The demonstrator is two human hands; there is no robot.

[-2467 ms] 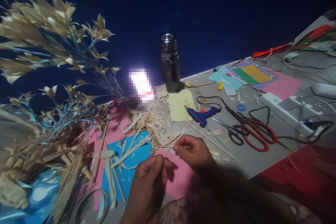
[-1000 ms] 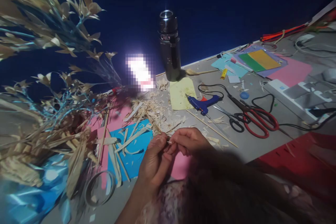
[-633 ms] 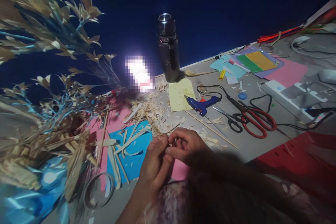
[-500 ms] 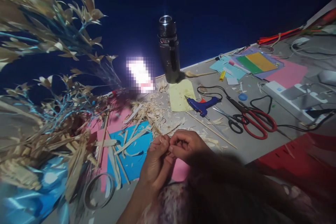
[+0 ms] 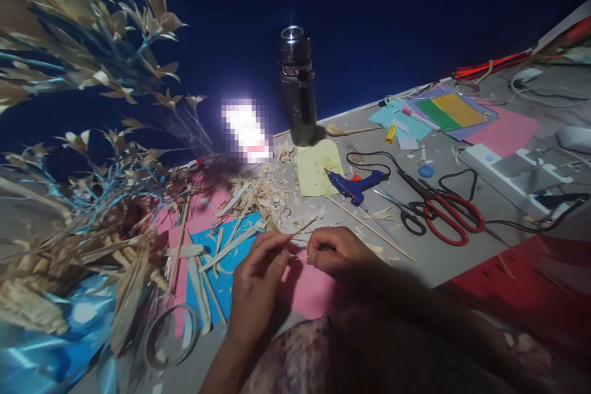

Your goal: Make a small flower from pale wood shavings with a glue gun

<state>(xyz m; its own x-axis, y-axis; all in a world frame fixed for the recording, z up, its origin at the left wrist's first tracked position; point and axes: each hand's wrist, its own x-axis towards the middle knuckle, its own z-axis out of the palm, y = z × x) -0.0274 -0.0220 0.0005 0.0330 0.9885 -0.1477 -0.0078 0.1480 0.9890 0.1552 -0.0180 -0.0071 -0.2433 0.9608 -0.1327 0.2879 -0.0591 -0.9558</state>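
Note:
My left hand (image 5: 258, 274) hovers over the pink sheet (image 5: 307, 295), its fingers loosely bent and the thumb apart from them; nothing shows in it. A short gap to the right, my right hand (image 5: 339, 252) is closed in a pinch, and what its fingertips hold, if anything, is too small to make out. Under and left of my left hand lies a blue sheet (image 5: 217, 289) with dry husk strips (image 5: 233, 249) on it. Beyond both hands spreads a pile of pale husk scraps (image 5: 270, 197).
A blue glue gun (image 5: 355, 186) rests by a yellow sheet (image 5: 318, 166), near small scissors (image 5: 413, 215) and red-handled scissors (image 5: 455, 221). A dark flask (image 5: 298, 98) stands behind. Husk flowers (image 5: 157, 12) fill the left, above a tape roll (image 5: 173, 335). A power strip (image 5: 508, 178) is right.
My hands were together at the fingertips and have parted. The left moved left and its fingers loosened; the right shifted slightly right and stays pinched.

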